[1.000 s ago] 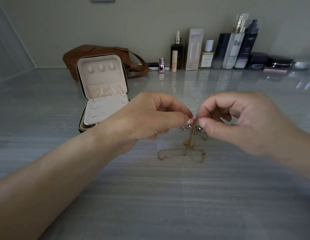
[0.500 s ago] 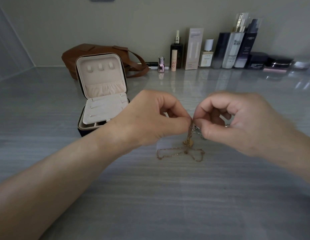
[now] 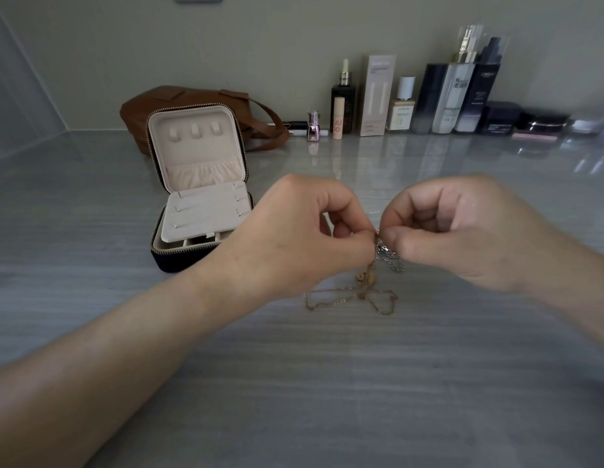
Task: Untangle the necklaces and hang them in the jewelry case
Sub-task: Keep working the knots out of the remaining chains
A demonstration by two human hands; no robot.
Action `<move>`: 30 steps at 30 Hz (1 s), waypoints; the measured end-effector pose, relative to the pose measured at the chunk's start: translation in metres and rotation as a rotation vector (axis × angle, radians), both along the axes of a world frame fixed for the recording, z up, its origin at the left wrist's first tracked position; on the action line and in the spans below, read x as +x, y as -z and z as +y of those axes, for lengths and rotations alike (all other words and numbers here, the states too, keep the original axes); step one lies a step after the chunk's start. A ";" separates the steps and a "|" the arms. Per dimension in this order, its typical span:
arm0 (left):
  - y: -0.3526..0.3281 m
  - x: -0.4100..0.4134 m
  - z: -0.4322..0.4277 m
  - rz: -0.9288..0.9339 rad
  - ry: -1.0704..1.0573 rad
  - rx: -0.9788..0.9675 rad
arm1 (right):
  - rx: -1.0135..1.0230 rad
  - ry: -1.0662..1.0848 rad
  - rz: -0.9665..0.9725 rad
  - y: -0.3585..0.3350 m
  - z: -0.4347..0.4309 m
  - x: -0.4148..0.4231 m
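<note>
A knot of tangled necklaces hangs between my hands above the grey counter. My left hand (image 3: 304,234) and my right hand (image 3: 462,231) both pinch it at the top, fingertips almost touching. A silver chain (image 3: 391,260) bunches just under my right thumb. A gold chain (image 3: 347,297) with a small pendant trails down and lies in loops on the counter. The open jewelry case (image 3: 199,184) stands to the left, its cream lid upright with three hooks and an elastic pocket, a flap folded over its base.
A brown leather bag (image 3: 192,99) sits behind the case. Cosmetic bottles and boxes (image 3: 412,99) and dark jars (image 3: 523,121) line the back wall on the right. A small pink bottle (image 3: 313,126) stands near the bag strap. The grey counter (image 3: 327,383) stretches toward me.
Both hands stay pinched on the tangle and have closed slightly together. The silver chain has bunched tighter under my right thumb. The gold loops lie about where they were.
</note>
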State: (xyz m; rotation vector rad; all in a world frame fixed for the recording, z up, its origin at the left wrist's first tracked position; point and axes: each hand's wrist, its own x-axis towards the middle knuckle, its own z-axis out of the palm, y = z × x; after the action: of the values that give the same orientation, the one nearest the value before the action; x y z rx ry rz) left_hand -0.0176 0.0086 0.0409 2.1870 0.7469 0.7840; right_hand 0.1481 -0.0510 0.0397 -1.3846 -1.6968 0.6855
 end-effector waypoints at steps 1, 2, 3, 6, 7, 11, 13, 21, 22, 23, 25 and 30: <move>0.000 0.000 0.000 -0.012 0.008 -0.020 | -0.015 -0.001 0.025 0.000 0.001 0.001; -0.001 0.000 0.001 -0.025 0.017 -0.042 | -0.032 0.002 0.047 0.000 0.002 0.002; -0.001 0.000 0.001 -0.035 0.023 -0.061 | -0.053 0.005 0.069 0.000 0.003 0.002; 0.001 0.000 0.001 -0.026 0.018 -0.046 | -0.076 0.030 0.070 0.000 0.003 0.003; 0.002 0.000 0.001 -0.016 0.010 -0.028 | -0.076 0.043 0.034 0.000 0.002 0.003; 0.002 0.000 0.000 0.003 -0.012 0.009 | -0.101 0.098 0.034 -0.001 0.001 0.001; 0.001 -0.001 0.000 -0.015 -0.029 0.031 | -0.120 0.113 0.074 -0.001 0.001 0.001; 0.007 0.001 -0.004 -0.007 -0.069 0.264 | -0.123 0.113 0.046 0.000 0.003 0.002; 0.008 0.001 -0.003 -0.010 -0.076 0.277 | -0.124 0.113 0.039 0.000 0.004 0.002; 0.009 0.001 -0.003 -0.019 -0.084 0.286 | -0.127 0.110 0.035 0.000 0.004 0.002; 0.010 0.001 -0.002 -0.031 -0.091 0.305 | -0.130 0.107 0.030 0.000 0.004 0.002; 0.012 0.002 -0.001 -0.029 -0.097 0.358 | -0.134 0.105 0.045 0.001 0.004 0.001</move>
State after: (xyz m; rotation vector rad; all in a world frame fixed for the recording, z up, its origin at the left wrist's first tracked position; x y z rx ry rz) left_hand -0.0158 0.0080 0.0292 2.4625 0.7480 1.0651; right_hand 0.1496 -0.0470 0.0388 -1.5285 -1.5554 0.7768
